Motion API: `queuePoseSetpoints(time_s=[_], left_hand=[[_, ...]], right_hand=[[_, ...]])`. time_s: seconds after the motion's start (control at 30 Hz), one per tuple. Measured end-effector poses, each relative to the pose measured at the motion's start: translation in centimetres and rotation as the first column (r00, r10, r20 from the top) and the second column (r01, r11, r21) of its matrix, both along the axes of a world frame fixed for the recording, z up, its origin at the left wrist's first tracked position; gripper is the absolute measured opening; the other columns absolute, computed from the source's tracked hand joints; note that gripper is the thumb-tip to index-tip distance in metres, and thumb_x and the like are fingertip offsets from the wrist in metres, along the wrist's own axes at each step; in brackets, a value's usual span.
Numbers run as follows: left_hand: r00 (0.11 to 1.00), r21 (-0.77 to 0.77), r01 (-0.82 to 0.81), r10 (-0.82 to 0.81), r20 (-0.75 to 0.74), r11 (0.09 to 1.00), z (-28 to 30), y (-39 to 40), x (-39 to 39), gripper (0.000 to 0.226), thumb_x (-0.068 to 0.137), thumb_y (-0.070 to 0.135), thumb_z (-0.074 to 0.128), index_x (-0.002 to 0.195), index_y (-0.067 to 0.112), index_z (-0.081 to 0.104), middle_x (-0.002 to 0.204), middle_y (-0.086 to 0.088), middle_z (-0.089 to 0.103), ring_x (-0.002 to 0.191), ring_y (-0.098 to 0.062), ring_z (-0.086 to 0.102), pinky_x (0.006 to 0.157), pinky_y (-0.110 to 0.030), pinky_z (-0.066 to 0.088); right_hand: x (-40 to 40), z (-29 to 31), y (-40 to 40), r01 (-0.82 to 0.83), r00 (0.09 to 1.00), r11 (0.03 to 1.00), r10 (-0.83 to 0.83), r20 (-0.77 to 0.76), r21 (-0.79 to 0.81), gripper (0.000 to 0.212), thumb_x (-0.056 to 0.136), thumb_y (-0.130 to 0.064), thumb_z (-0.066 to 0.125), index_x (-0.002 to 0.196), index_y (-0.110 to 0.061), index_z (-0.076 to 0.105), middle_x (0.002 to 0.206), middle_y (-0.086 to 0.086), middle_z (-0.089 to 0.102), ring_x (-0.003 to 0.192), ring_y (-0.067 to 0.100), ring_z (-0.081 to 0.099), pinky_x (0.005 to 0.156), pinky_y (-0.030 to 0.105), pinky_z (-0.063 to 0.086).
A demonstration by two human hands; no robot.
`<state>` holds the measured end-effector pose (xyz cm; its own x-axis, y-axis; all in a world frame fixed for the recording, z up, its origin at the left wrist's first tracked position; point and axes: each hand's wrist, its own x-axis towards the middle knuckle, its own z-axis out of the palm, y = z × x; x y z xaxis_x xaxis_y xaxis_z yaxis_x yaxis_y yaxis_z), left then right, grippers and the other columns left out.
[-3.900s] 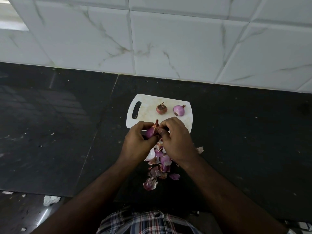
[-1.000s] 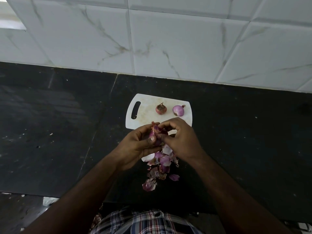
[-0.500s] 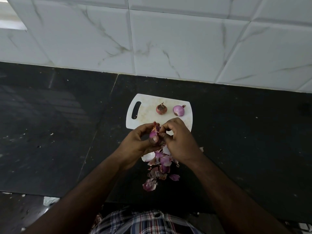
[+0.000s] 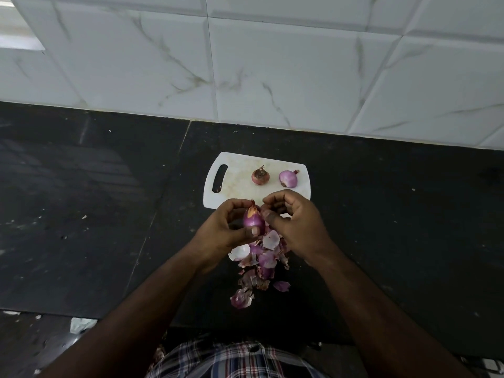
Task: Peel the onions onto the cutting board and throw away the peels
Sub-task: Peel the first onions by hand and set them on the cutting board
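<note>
Left hand: your left hand [image 4: 222, 231] grips the purple onion [image 4: 253, 221], fingers curled over its tip and thumb pressed on its near side, holding it above the near edge of the cutting board.
Right hand: your right hand [image 4: 296, 223] has its fingers curled, thumb and forefinger meeting right beside the top of that onion; whether they pinch a bit of skin you cannot tell from here.
Held onion: mostly bare and glossy purple, with a yellowish scrap of skin near its pointed tip.
Peels: a loose pile of onion peels [image 4: 259, 264] lies on the counter [image 4: 95, 214] below your hands, trailing toward you, off the board.
Cutting board: the white cutting board [image 4: 237, 192] lies flat just beyond your hands, its handle slot to the left.
On the board: a brown-skinned onion [image 4: 260, 175] sits near the middle, and a peeled pale-purple onion [image 4: 288, 178] sits just to its right, the two apart.
Surroundings: a white marbled tile wall [image 4: 272, 72] rises behind the dark counter; your checked shirt [image 4: 231, 358] shows at the bottom edge.
</note>
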<state>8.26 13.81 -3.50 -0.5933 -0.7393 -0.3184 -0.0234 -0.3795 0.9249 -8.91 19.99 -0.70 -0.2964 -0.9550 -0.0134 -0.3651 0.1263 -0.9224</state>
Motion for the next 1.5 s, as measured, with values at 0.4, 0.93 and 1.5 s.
queuePoseSetpoints(time_s=[0.4, 0.93, 1.5], left_hand=[[0.954, -0.389, -0.056, 0.164, 0.251, 0.919, -0.4, 1.1, -1.3, 0.057, 0.074, 0.021, 0.088, 0.121, 0.023, 0.056, 0.111, 0.006, 0.064, 0.097, -0.008, 0.066, 0.077, -0.024, 0.059], [0.877, -0.582, -0.012, 0.288, 0.385, 0.813, -0.8, 0.8, -1.2, 0.070, 0.064, 0.031, 0.094, 0.119, 0.026, 0.051, 0.119, 0.006, 0.042, 0.099, -0.004, 0.052, 0.071, -0.004, 0.047], [0.918, -0.422, -0.072, 0.226, 0.327, 0.904, -1.4, 0.6, -0.2, 0.065, 0.070, 0.022, 0.092, 0.122, 0.028, 0.054, 0.113, 0.014, 0.059, 0.101, -0.010, 0.063, 0.080, -0.026, 0.058]], right_hand=[[1.3, -0.4, -0.1, 0.026, 0.991, 0.998, -0.017, -0.132, 0.065, 0.021, 0.095, -0.004, 0.059, 0.099, -0.024, 0.059, 0.092, -0.015, 0.064, 0.084, -0.001, 0.064, 0.069, 0.011, 0.051], [0.7, -0.6, 0.2, 0.055, 0.997, 0.993, -0.060, 0.042, 0.109, 0.018, 0.094, -0.009, 0.061, 0.099, -0.026, 0.059, 0.094, -0.006, 0.066, 0.083, 0.005, 0.065, 0.071, 0.025, 0.054], [0.0, -1.4, 1.1, 0.071, 0.996, 0.994, -0.076, 0.050, 0.081, 0.015, 0.087, -0.005, 0.072, 0.094, -0.019, 0.071, 0.088, -0.003, 0.073, 0.083, 0.009, 0.070, 0.073, 0.028, 0.060]])
